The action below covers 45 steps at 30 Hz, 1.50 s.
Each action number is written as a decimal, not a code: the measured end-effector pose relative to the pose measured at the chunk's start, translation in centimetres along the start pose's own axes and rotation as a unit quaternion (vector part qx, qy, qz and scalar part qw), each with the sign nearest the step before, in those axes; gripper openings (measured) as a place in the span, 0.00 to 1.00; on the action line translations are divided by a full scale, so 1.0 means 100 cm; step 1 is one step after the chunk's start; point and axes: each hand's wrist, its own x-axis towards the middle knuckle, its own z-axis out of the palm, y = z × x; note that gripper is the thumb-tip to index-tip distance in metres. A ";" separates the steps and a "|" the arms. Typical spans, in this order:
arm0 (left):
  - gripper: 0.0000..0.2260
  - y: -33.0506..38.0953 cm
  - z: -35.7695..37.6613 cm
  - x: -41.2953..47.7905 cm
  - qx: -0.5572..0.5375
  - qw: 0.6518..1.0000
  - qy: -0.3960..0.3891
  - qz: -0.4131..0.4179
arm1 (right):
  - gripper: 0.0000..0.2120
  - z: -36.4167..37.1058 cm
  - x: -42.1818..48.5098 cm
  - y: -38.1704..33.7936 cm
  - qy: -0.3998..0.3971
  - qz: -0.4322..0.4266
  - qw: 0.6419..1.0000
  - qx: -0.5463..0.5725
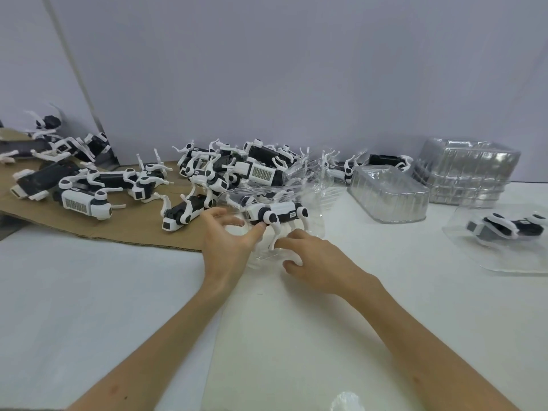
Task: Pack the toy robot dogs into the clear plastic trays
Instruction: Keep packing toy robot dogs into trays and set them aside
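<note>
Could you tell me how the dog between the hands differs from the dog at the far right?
The dog between the hands has legs sticking out; the far-right dog has them folded against its body. The left hand touches the first; no hand touches the second. Both are black and white.

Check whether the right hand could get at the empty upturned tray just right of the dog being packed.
Probably yes: the right hand sits beside that dog, and only open table separates it from the upturned tray.
</note>
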 end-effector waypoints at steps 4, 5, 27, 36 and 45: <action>0.32 -0.004 0.001 0.003 -0.015 1.000 -0.008 -0.010 | 0.17 0.000 -0.001 0.000 0.024 0.005 1.000 -0.016; 0.32 -0.003 0.001 0.003 -0.021 1.000 -0.003 -0.008 | 0.16 0.000 -0.001 -0.001 0.042 0.005 0.999 -0.012; 0.18 -0.008 -0.006 0.015 -0.010 0.998 -0.043 -0.038 | 0.07 -0.006 -0.006 -0.011 0.273 -0.011 0.962 0.029; 0.14 -0.008 -0.005 0.010 0.022 0.999 -0.047 -0.015 | 0.06 -0.010 -0.006 -0.006 0.252 -0.084 0.964 0.007; 0.12 0.007 -0.010 0.001 -0.029 0.999 0.007 0.030 | 0.12 -0.006 -0.007 -0.020 0.284 -0.199 0.937 -0.030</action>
